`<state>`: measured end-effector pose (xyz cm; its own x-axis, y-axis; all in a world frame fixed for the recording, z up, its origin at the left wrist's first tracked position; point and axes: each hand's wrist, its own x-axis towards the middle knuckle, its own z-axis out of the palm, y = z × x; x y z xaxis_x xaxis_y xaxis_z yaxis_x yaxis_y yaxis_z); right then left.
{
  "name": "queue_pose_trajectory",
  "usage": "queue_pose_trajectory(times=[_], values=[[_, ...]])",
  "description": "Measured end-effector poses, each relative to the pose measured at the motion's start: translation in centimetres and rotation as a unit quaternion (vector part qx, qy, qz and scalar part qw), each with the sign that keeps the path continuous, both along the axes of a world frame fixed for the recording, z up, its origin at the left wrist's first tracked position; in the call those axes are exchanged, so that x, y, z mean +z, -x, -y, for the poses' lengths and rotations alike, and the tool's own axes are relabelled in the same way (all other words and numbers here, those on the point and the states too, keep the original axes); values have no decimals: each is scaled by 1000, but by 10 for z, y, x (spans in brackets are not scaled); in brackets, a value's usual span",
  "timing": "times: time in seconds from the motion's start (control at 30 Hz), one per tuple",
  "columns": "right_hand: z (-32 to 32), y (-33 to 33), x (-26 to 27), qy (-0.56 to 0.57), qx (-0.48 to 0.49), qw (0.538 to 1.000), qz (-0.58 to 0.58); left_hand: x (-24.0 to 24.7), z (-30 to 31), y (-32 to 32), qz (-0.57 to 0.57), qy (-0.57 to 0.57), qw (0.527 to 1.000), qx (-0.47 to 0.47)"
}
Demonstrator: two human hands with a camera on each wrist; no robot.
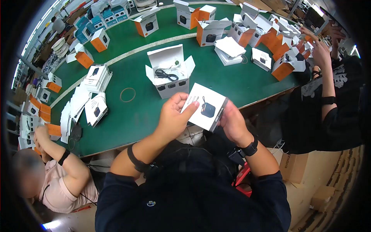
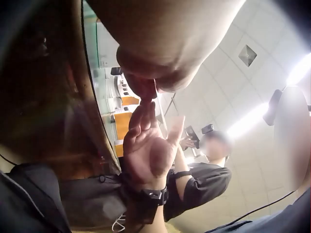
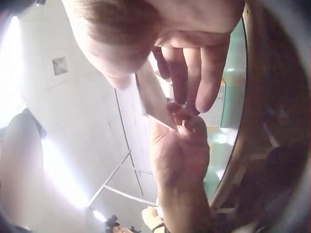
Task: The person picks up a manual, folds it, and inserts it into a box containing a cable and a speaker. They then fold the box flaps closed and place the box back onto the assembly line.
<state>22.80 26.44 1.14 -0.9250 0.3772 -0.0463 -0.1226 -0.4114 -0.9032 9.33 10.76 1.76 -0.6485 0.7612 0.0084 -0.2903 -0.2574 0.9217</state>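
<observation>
My left hand (image 1: 176, 118) pinches a thin white booklet (image 1: 207, 107) at its left side, thumb on top and fingers underneath. On the booklet's printed face is a dark square device with a strap. My right hand (image 1: 234, 123) is at the opposite edge. In the left wrist view, that right hand (image 2: 150, 150) has its fingers fairly straight and its thumb apart. The right wrist view shows the booklet (image 3: 153, 99) nearly edge-on. Just beyond my hands stands an open white box (image 1: 170, 91), with a coiled black cable (image 1: 166, 74) lying at its top.
Stacks of white booklets (image 1: 96, 79) lie left on the green table (image 1: 127, 127); white packets (image 1: 230, 50) lie right. A rubber band (image 1: 127, 94) is nearby. Several orange-and-white boxes (image 1: 210, 34) line the back. One person (image 1: 67, 176) is at left, another (image 1: 322, 104) at right.
</observation>
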Motion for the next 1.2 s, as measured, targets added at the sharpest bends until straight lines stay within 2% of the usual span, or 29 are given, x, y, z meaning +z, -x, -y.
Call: queue_pose_trajectory(times=[0.03, 0.1, 0.13, 0.2, 0.33, 0.43, 0.53, 0.6, 0.63, 0.7, 0.73, 0.8, 0.9, 0.93, 1.0, 1.03, 1.1, 1.13, 1.2], values=[[2, 1, 0, 3, 3, 1000, -1, -2, 1, 0, -1, 3, 1000, 3], [3, 1, 2, -147, 63, 986, 41, -4, 1, -2, -5, 9, 1000, 17], [1, 2, 6, -110, 89, 988, 57, -2, 10, 2, -7, 12, 1000, 27], [-3, 2, 5, -117, 106, 985, 65, 8, 22, 12, -17, 109, 982, -155], [-8, 6, 10, -117, 118, 980, 109, 4, 33, 9, -41, 131, 984, -115], [-10, 6, 9, -129, 134, 976, 116, 0, 42, 9, -43, 146, 978, -145], [-14, 4, 0, -143, 112, 982, 57, -2, 47, 10, 11, 107, 987, -123], [-18, 4, 7, 64, 210, 974, -49, -14, 50, 15, -2, 20, 993, -119], [-17, 5, 10, 64, 213, 974, -47, -17, 50, 16, -1, 20, 993, -116], [-16, 9, 14, 47, 262, 963, 49, -18, 47, 20, -234, -20, 965, -114], [-9, 10, 11, -83, 247, 963, 63, -19, 48, 22, -233, -20, 966, -113], [-11, 14, 13, -106, 257, 956, 91, -18, 49, 26, -306, 35, 941, -142], [-12, 18, 20, -140, 257, 947, 128, -12, 49, 26, -346, 33, 930, -123], [-13, 17, 20, -156, 251, 946, 133, -3, 51, 25, -346, 33, 930, -119], [-11, 17, 18, -176, 249, 943, 135, 18, 57, 22, -250, 68, 956, -139], [-7, 17, 14, -196, 226, 948, 113, 17, 57, 20, -252, 67, 956, -134], [3, 17, 14, -217, 207, 950, 89, 14, 53, 14, -325, 106, 936, -86], [10, 17, 21, -256, 197, 942, 95, 13, 50, 13, -446, 122, 886, -33], [16, 15, 31, -310, 167, 930, 107, 26, 54, 12, -456, 159, 875, -36]])
